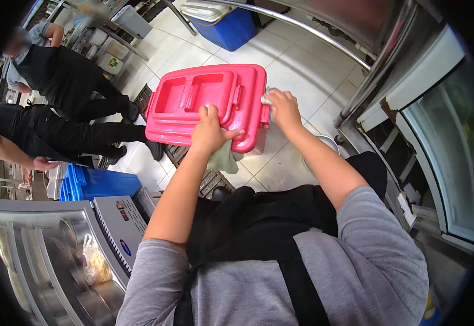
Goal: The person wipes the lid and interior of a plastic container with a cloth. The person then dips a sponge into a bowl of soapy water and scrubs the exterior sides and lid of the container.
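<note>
A pink plastic bin [248,117] with a raised, two-panel lid is in front of me, tilted in the view. My left hand [211,132] grips the near edge of its lid, thumb stretched to the right along the rim. From beneath that palm hangs a green cloth [225,158]; whether the fingers hold it too is hidden. At the bin's right end, beside the side latch, my right hand [283,111] is closed on a pale grey cloth [269,99]. What supports the bin's underside is out of sight.
Two people in black aprons [57,70] stand at the left. A blue cooler [223,30] is beyond the bin, and a blue tub [106,183] at left. A glass-fronted case [57,255] fills the lower left. Steel rails and a glass-door unit [443,146] are at right.
</note>
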### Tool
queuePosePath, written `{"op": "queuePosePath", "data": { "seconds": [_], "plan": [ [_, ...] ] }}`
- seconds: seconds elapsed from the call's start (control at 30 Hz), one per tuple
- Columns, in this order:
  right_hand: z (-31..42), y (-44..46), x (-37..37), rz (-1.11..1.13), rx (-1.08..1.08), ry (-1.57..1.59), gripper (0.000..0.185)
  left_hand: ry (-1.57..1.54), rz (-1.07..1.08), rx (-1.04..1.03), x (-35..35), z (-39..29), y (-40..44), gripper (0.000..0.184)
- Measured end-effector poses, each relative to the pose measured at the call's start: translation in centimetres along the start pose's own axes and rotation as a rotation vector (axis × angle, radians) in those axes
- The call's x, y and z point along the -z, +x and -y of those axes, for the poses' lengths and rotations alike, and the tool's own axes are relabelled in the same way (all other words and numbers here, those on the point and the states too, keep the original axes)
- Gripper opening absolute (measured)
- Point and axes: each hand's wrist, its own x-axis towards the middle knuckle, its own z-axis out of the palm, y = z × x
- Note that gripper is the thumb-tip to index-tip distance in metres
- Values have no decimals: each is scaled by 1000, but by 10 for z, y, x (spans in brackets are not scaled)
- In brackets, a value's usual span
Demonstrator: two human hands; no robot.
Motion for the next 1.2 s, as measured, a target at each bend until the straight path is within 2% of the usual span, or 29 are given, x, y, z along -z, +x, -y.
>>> {"op": "queuePosePath", "data": {
  "seconds": [0.07, 0.1, 0.13, 0.23, 0.3, 0.37, 0.43, 0.5, 0.53, 0.6, 0.73, 0.8, 0.87, 0.93, 1.0, 1.07, 1.17, 1.2],
  "plan": [
    [2, -23, 5, 87, 98, -238, 31, -83, 45, 9, 1, 2, 2, 106],
    [8, -31, 7, 77, 209, -366, 28, -39, -4, -22, -8, 6, -4, 106],
    [9, -30, 10, 44, 316, -327, 27, 16, -92, -43, -12, 9, -2, 106],
    [14, 3, 22, 185, 262, -245, 25, -37, 14, 30, 4, 6, -2, 101],
    [21, 9, 16, 311, 6, -290, 25, -55, 5, 10, 3, 8, -2, 99],
    [18, -29, 9, 248, 86, -262, 24, -52, 16, 4, 0, 8, -1, 97],
    [21, -26, 15, 190, 180, -226, 23, -53, 0, 3, 3, 6, 2, 96],
    [20, -29, 26, 121, 390, -121, 23, -42, 23, 25, 1, 6, -1, 95],
    [18, -21, 27, 117, 396, -123, 23, -42, 14, 25, 2, 6, 0, 95],
    [13, -5, 28, 76, 289, -125, 27, -46, -4, 17, 2, 5, -2, 94],
    [-1, 1, 21, 69, 292, -15, 30, -85, -3, -5, 5, 5, -3, 96],
    [2, 0, 24, 170, 192, 105, 32, -85, -7, -5, 5, 5, -3, 96],
    [15, -5, 26, 228, 209, 74, 25, -70, 22, 6, 8, 8, -2, 96],
    [19, -21, 23, 163, 322, -80, 24, -83, 7, 11, 3, 6, -3, 97],
    [10, -14, 24, 104, 407, -98, 21, -80, -20, -14, 4, 4, -3, 96],
    [1, 6, 17, 180, 232, -169, 17, -65, 1, -6, 3, 4, -2, 95],
    [16, 2, 17, 143, 211, -157, 15, -51, 19, 13, 2, 6, -2, 107],
    [19, -11, 14, 224, 194, -154, 18, -35, 33, 24, -1, 11, 0, 110]
  ]
}}
